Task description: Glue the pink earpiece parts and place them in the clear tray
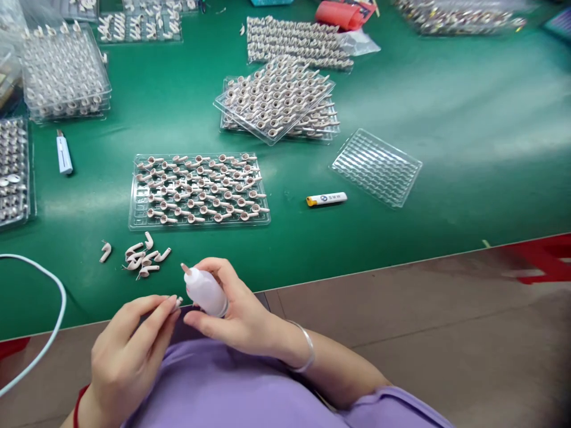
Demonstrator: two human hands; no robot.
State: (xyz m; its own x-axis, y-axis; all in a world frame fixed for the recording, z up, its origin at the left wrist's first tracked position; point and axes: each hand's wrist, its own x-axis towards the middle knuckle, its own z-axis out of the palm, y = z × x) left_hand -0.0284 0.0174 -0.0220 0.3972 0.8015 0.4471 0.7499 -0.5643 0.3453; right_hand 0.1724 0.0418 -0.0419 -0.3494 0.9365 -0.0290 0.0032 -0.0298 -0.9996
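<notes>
My left hand (134,351) pinches a small pale piece (177,303) between thumb and fingertips, just off the table's near edge. Beside it, my right hand (236,309) is wrapped round a white squeeze bottle (206,291), whose narrow brownish tip points up and to the left. The tip and the small piece are apart. Beyond my hands lies a loose pile of beige earphone-like parts (145,257), with one more part (106,251) to its left. Behind the pile, a clear tray (138,223) holds rows of similar parts; some slots at its left are bare.
Stacked filled trays (276,101) stand at the back centre, others (66,71) at the left. An unfilled clear tray (377,167) and a white lighter (326,199) lie right of centre. A blue-white cutter (63,153) lies left. A white cable (60,297) curves over the near-left edge.
</notes>
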